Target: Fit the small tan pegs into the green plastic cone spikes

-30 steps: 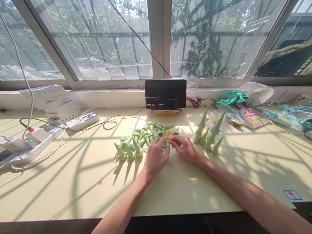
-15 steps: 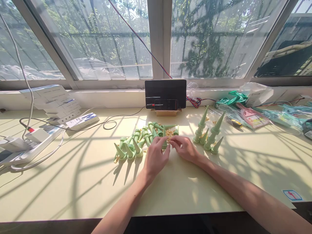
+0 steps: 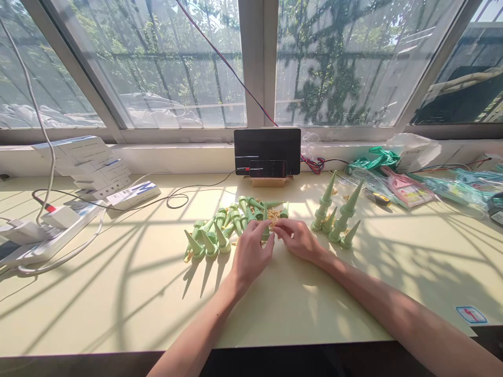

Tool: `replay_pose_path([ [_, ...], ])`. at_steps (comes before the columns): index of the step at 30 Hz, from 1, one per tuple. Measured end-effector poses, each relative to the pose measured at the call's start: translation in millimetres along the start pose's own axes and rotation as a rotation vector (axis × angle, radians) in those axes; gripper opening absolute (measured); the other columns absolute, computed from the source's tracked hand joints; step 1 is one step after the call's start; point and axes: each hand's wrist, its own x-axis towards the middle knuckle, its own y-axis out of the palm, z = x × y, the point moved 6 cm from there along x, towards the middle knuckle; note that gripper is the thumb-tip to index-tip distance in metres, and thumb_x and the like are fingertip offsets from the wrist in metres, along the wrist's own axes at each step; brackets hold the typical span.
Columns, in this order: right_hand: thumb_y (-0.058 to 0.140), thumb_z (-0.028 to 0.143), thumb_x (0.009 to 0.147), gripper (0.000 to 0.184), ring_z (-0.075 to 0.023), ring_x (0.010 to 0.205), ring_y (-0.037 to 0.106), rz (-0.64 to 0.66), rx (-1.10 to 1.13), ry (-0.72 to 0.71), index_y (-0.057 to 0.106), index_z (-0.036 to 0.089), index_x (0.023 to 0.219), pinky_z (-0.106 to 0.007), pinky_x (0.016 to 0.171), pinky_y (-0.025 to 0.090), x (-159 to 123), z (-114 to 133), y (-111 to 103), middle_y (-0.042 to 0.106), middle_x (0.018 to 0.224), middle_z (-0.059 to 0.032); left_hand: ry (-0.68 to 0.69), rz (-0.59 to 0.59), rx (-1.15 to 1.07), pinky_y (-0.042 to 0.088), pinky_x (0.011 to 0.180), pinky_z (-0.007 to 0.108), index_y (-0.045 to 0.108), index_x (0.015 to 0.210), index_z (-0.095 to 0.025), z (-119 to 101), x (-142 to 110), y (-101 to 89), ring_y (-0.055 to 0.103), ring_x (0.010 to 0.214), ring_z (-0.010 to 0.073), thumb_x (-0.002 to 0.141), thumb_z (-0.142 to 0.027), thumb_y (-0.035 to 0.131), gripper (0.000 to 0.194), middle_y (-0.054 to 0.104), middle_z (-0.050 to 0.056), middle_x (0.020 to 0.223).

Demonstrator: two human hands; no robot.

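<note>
Steadying the pale-green, plastic-looking cone-shaped spike [image 3: 264,213] is best left to the L hand [image 3: 252,245], w/ fine work done by the R hand [image 3: 295,236]; spike should be kept upright under light, even pressure, so the small tan plastic-looking piece [image 3: 272,225] beside it isn't knocked askew. Spike is held directly in front of the black rectangular tablet [image 3: 267,147]. L thumb & index are bent round the spike, parted by approx. its width. R thumb & fingertips are nearly closed by the tan piece; whether it's gripped can't be told. Similar green spikes [image 3: 236,219] are heaped nearer & left of tablet.
</note>
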Motion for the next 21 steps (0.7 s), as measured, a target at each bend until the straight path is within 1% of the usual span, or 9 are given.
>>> replay_pose_path([
  [6,0.052,0.03,0.097,0.021,-0.0132,0.06,0.05,0.013,0.012,0.017,0.066,0.019,0.086,-0.026,0.055,0.039,-0.4,-0.4,0.0,0.061,0.067,-0.0005,-0.004,0.004,-0.002,0.051,0.062,0.025,0.065,0.116,-0.023,1.5,-0.1,0.4,0.058,0.059,0.0086,0.091,-0.023,0.058,0.026,0.065,0.003,0.102],
  [13,0.052,0.03,0.097,0.021,-0.0126,0.059,0.047,0.014,0.015,0.013,0.066,0.019,0.086,-0.025,0.056,0.038,0.3,0.2,0.3,0.059,0.066,0.0,-0.009,0.009,0.001,0.051,0.063,0.026,0.065,0.117,-0.024,3.4,-1.0,0.8,0.058,0.06,0.0087,0.091,-0.023,0.059,0.027,0.065,0.002,0.102],
  [21,0.053,0.028,0.097,0.019,-0.0123,0.059,0.048,0.012,0.012,0.011,0.066,0.019,0.086,-0.024,0.056,0.039,0.4,-1.6,1.1,0.06,0.067,0.0002,-0.007,0.013,0.002,0.051,0.063,0.026,0.065,0.116,-0.024,2.7,0.1,1.5,0.056,0.057,0.0078,0.091,-0.024,0.058,0.026,0.064,0.002,0.102],
])
